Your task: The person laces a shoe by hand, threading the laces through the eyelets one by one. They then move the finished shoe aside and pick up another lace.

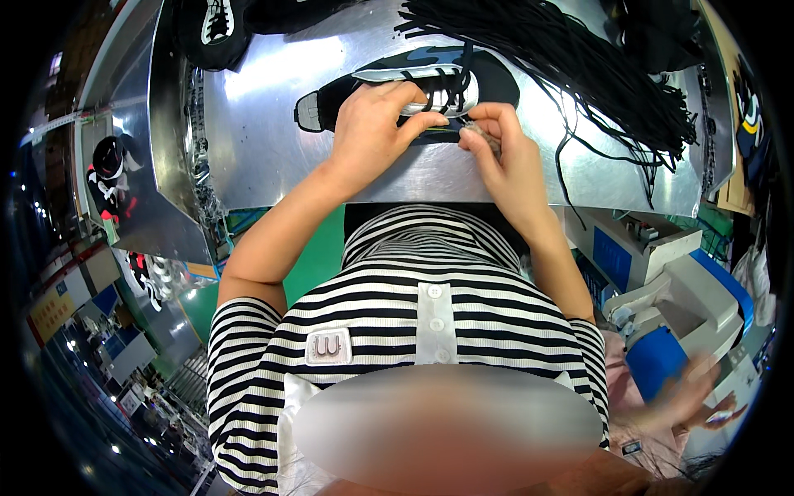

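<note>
A black and dark-blue shoe (495,80) lies on its side on the metal table, with its light lining showing and a black shoelace (442,80) threaded part-way through. My left hand (372,124) bends its fingers over the edge of the shoe's opening, thumb stretched toward the right. At the shoe's near side my right hand (509,153) pinches thumb against fingers, and a small greyish thing shows in its palm. Between the two hands runs a thin yellowish line, too fine to identify. What the right fingertips hold cannot be made out.
A large bundle of black shoelaces (571,78) spreads over the right of the metal table (265,157). Another black shoe (217,29) sits at the far left. A grey and blue machine (686,298) stands at the right, near another person's blurred hand (691,393).
</note>
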Demonstrator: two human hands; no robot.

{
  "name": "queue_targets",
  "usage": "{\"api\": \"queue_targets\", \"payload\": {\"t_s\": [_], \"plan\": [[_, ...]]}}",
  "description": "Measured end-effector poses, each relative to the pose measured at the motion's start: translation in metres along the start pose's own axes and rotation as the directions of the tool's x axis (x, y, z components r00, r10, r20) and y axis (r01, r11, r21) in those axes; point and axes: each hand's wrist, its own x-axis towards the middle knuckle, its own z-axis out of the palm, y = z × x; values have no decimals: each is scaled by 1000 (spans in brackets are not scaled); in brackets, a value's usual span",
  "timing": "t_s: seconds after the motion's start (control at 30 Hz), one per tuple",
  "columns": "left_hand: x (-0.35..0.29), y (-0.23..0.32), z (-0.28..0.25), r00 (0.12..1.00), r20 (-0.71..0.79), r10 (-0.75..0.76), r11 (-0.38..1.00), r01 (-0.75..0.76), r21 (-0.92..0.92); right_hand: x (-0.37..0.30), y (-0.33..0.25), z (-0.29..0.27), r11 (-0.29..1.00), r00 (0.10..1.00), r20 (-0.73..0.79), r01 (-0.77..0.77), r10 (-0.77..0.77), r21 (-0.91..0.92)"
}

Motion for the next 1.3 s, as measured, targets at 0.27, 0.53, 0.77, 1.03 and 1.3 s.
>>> {"api": "queue_targets", "payload": {"t_s": [0.27, 0.53, 0.77, 1.03, 1.3], "plan": [[-4, 2, 0, 1000, 3, 15, 999, -15, 29, -5, 6, -4, 981, 999, 37, 35, -29, -189], [-4, 0, 0, 999, 2, 45, 999, -45, -12, -4, 2, 0, 984, 999, 40, -26, 34, -178], [-17, 6, -1, 988, 25, 149, 970, -142, -196, -7, -2, 28, 961, 976, 4, -213, 216, 176], [-33, -3, -16, 980, -112, 166, 977, -148, 156, -18, -2, -8, 954, 986, 142, -43, 88, -295], [-30, 0, -17, 933, -175, 315, 944, -287, 165, 24, -41, 19, 756, 884, 199, 465, -423, -460]]}}
